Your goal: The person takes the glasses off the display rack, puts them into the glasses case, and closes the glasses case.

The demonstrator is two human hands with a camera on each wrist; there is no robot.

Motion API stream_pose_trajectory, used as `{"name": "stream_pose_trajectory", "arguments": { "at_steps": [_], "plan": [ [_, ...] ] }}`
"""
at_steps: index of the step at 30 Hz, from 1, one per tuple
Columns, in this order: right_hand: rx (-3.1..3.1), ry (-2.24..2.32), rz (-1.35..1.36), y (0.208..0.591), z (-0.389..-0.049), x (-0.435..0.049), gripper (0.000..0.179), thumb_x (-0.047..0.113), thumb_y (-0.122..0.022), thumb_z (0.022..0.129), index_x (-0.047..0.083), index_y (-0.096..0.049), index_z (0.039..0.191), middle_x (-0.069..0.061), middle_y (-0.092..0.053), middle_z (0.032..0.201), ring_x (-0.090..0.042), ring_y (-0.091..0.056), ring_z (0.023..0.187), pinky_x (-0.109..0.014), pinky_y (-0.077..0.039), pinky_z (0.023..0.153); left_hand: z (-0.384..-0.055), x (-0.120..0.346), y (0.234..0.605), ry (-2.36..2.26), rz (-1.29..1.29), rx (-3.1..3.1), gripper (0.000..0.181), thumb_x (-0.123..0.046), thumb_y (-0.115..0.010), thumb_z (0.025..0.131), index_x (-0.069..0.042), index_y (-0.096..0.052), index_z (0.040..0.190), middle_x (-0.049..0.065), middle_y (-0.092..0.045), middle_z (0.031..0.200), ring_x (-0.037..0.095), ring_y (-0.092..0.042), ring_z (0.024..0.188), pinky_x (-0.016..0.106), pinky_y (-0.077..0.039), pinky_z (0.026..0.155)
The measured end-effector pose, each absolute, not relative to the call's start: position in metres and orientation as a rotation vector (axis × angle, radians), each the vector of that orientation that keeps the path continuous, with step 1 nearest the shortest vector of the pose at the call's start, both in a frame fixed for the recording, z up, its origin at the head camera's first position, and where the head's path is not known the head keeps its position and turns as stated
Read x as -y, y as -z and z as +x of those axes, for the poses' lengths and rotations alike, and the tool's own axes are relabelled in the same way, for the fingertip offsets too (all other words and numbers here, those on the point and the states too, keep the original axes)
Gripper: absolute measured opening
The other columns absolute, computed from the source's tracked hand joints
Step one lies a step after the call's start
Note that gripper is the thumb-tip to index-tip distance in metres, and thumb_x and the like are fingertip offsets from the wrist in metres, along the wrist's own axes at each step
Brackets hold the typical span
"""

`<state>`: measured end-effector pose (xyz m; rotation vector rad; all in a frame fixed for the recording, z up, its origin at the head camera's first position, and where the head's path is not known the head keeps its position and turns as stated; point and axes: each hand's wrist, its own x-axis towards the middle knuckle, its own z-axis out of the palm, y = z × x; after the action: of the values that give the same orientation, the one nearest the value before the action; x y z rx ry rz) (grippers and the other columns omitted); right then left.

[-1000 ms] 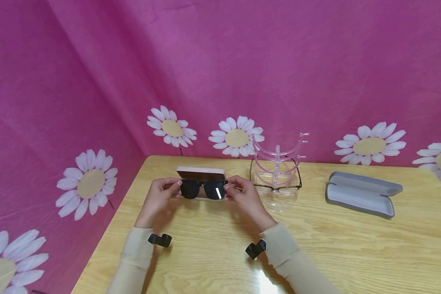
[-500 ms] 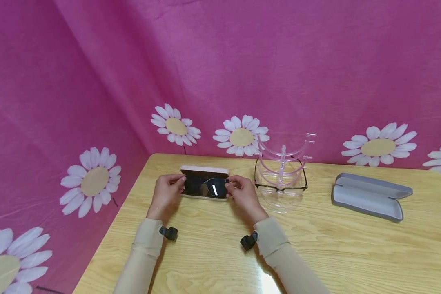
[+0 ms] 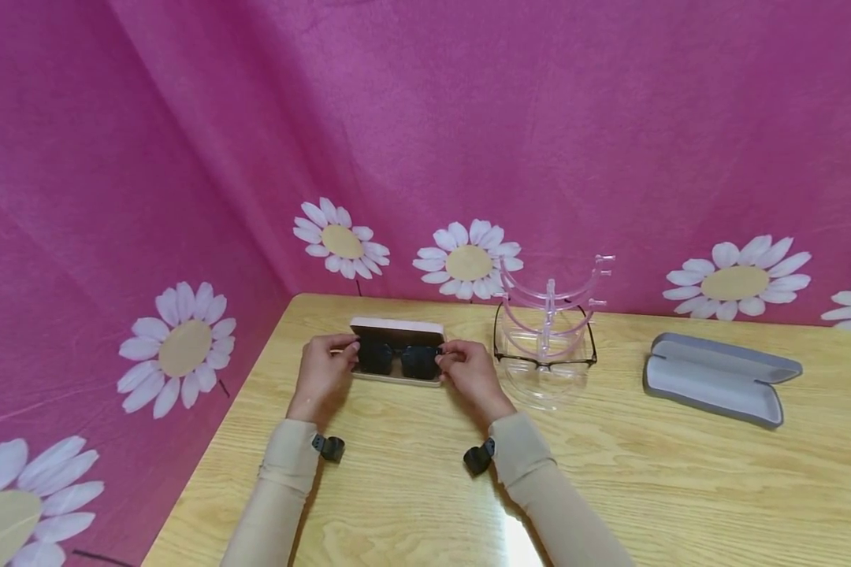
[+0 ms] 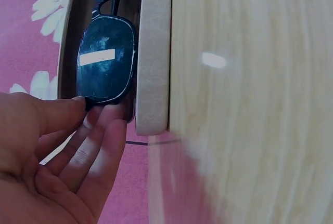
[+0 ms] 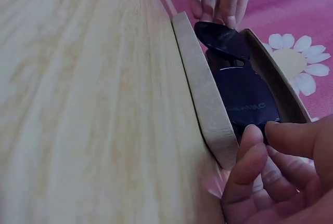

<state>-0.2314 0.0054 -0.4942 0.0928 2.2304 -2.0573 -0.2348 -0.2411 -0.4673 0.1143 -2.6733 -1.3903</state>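
Note:
Dark sunglasses (image 3: pixel 418 363) lie lengthwise in the opening of a pale case (image 3: pixel 397 324) whose lid stands raised at the back. My left hand (image 3: pixel 323 372) pinches their left end between thumb and fingers; in the left wrist view a shiny lens (image 4: pixel 106 60) sits just beyond the thumb tip. At the other end my right hand (image 3: pixel 472 376) pinches the frame's corner, and the right wrist view has that thumb and forefinger (image 5: pixel 250 161) close together against it. The folded temples are mostly hidden behind the lenses.
Right of the case, a clear display stand (image 3: pixel 548 315) carries black-framed eyeglasses (image 3: pixel 548 364). Farther right lies an open grey glasses case (image 3: pixel 716 382). A pink flowered cloth (image 3: pixel 425 142) hangs behind and left of the wooden table (image 3: pixel 411 472).
Both hands have lowered the sunglasses from in front of the pale case into it. The head view has shifted slightly, moving the stand and grey case rightward in the picture.

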Motion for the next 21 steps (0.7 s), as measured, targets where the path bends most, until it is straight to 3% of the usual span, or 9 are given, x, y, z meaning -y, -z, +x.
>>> {"name": "stream_pose_trajectory", "arguments": {
  "at_steps": [6,12,21],
  "plan": [
    [-2.262,2.026,0.06,0.4954,-0.2329,-0.0056,0.023,-0.006,-0.065,0.095,-0.012,-0.071,0.116,-0.026,-0.076,0.096,-0.005,-0.06,0.057,-0.014,-0.046,0.051,-0.2363,0.2425,0.471,1.328,0.112,2.687,0.022,-0.007,-0.067,0.101,0.003,-0.077,0.117,0.024,-0.078,0.104,0.022,-0.076,0.078,0.023,-0.058,0.065],
    [-2.254,2.024,0.063,0.4959,-0.2357,-0.0061,0.025,-0.005,-0.067,0.094,-0.012,-0.071,0.117,-0.024,-0.076,0.093,-0.004,-0.06,0.055,-0.017,-0.048,0.051,-0.2387,0.2436,0.474,1.283,0.107,2.714,0.022,-0.009,-0.067,0.101,0.003,-0.078,0.117,0.022,-0.078,0.104,0.021,-0.076,0.077,0.018,-0.054,0.065],
    [-2.156,2.145,0.107,0.5004,-0.2336,-0.003,0.028,-0.007,-0.069,0.093,-0.014,-0.07,0.12,0.0,-0.064,0.074,-0.006,-0.059,0.056,-0.017,-0.053,0.052,-0.2376,0.245,0.475,1.286,0.07,2.764,0.024,-0.01,-0.067,0.101,0.003,-0.077,0.118,0.023,-0.078,0.11,0.025,-0.078,0.086,0.025,-0.059,0.074]
  ]
}}
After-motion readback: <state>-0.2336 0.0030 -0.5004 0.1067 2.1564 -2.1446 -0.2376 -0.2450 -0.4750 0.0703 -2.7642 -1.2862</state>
